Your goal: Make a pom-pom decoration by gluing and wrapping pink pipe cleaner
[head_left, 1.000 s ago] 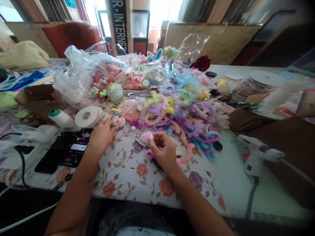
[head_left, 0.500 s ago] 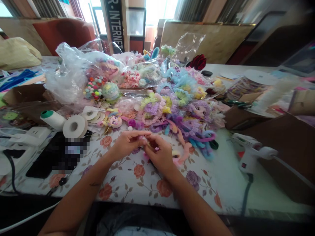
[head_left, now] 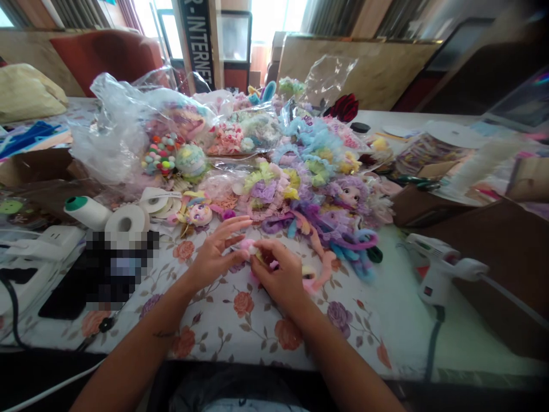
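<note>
Both my hands meet over the floral tablecloth [head_left: 240, 320] at the table's middle. My right hand [head_left: 281, 274] is closed, pinching a small pink pompom [head_left: 250, 246] with a white bead on it. My left hand [head_left: 214, 254] touches the same pompom from the left with thumb and a finger, its other fingers stretched out. Pink pieces lie under my right hand, partly hidden. Just beyond my hands lie a small doll head [head_left: 199, 213] and a heap of purple, blue and yellow pipe-cleaner dolls [head_left: 330, 223].
A white glue gun [head_left: 437, 269] stands at the right with its cord. Tape rolls [head_left: 126, 220], a green-capped thread spool [head_left: 86, 210], a phone and a power strip [head_left: 38, 243] lie at the left. Plastic bags of pompoms [head_left: 128, 131] and cardboard boxes [head_left: 429, 209] crowd the back.
My left hand left the tape rolls, came to my right hand and took hold of the pompom; its free fingers have now spread. My view shifted slightly left.
</note>
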### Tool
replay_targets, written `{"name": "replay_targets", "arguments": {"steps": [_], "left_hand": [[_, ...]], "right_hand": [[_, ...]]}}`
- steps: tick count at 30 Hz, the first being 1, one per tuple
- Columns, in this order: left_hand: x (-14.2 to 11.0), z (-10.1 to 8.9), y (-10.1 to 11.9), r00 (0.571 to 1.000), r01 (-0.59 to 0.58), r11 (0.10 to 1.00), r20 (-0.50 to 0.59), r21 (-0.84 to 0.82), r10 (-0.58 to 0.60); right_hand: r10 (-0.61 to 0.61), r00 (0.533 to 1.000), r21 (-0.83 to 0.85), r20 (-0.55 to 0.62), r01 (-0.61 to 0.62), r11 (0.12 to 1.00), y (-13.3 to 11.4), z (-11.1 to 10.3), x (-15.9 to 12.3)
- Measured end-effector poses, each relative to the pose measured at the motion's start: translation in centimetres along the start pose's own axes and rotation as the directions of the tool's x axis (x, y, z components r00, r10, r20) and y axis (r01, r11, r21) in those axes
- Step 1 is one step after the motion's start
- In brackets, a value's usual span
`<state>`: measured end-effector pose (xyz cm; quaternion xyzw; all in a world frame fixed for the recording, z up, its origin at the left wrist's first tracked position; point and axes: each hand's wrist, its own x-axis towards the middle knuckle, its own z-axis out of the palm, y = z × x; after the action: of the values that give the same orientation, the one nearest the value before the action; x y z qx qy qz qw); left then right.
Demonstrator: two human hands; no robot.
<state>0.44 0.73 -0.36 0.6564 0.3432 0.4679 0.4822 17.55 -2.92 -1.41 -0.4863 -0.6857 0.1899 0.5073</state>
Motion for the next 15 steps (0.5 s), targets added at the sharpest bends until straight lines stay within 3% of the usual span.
{"name": "replay_targets", "arguments": {"steps": [3,8,12,15], "left_hand": [[-0.16,0.19,-0.07,0.994,0.036,0.998,0.105,-0.048,-0.03],[-0.32,0.4,-0.03,0.987,0.153,0.983,-0.023,-0.098,-0.156],[-0.25,0.43,-0.32,0.954,0.26,0.952,-0.112,-0.161,-0.28],[-0.19,0.65,-0.64,0.93,0.311,0.906,-0.103,-0.286,-0.352]], "right_hand": [[0.002,1.0,0.022,0.016,-0.002,1.0,0.12,-0.02,-0.05],[0.13,0.991,0.174,0.007,-0.13,0.976,0.04,0.08,0.22],[0.284,0.952,0.377,0.118,-0.307,0.874,0.11,0.04,0.56],[0.343,0.921,0.457,0.186,-0.39,0.799,0.22,-0.09,0.71]]}}
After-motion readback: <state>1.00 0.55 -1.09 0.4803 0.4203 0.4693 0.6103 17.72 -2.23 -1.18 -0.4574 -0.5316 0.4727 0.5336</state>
